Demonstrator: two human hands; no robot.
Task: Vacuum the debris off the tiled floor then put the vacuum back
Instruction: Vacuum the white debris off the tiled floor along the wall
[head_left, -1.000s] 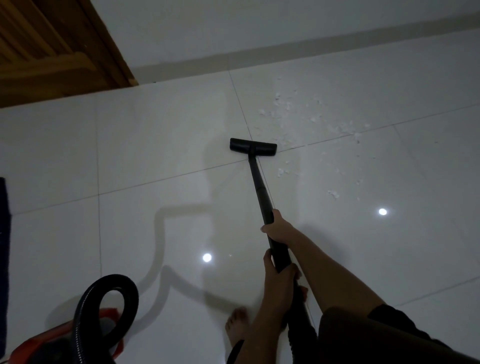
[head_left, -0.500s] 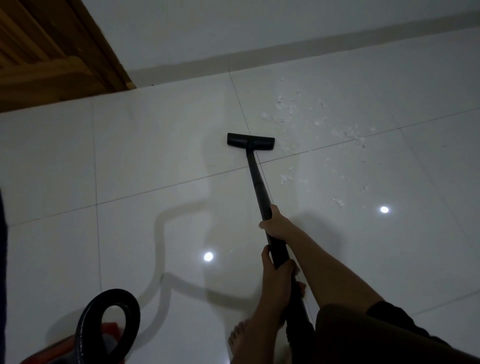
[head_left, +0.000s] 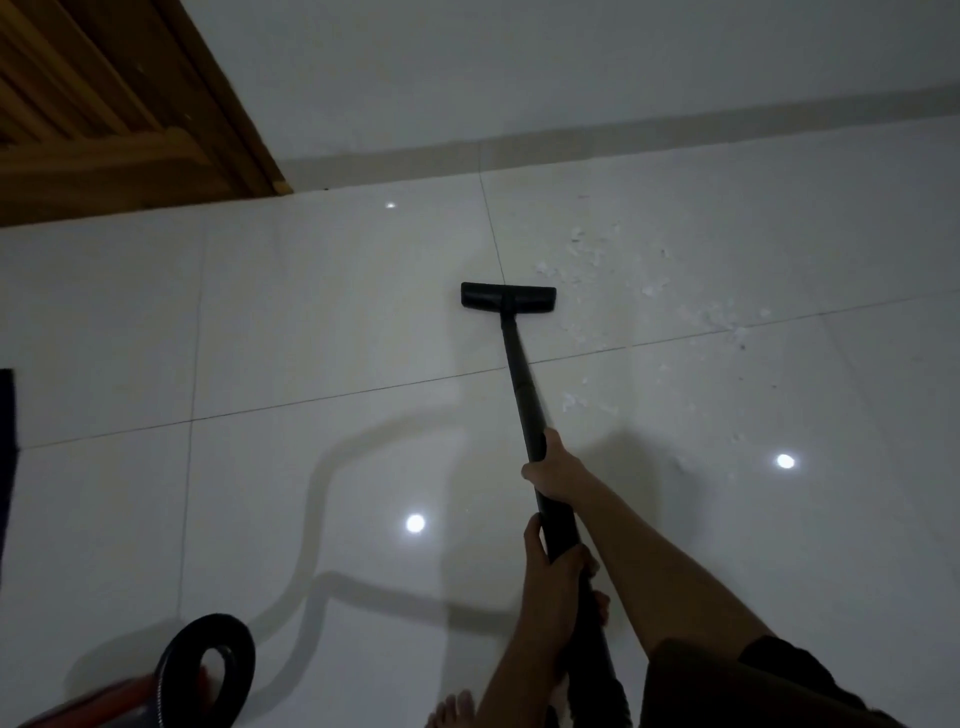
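Note:
The black vacuum floor head (head_left: 508, 297) lies flat on the white tiled floor (head_left: 322, 312), just left of the scattered white debris (head_left: 597, 254). More debris specks (head_left: 574, 401) lie right of the black wand (head_left: 519, 374). My right hand (head_left: 551, 467) grips the wand higher up. My left hand (head_left: 551, 564) grips it lower down, close to my body. The black hose loop (head_left: 208, 670) and the red vacuum body (head_left: 104, 701) sit at the bottom left, blurred.
A wooden door (head_left: 104, 104) stands at the top left, beside the white wall and its skirting (head_left: 623, 135). A dark object (head_left: 5, 415) shows at the left edge. My bare foot (head_left: 452, 712) is near the bottom middle. Lamp reflections dot the tiles.
The floor head has slid away from me, past the tile joint toward the wall. Both hands kept their grip on the wand. The view has tilted up slightly.

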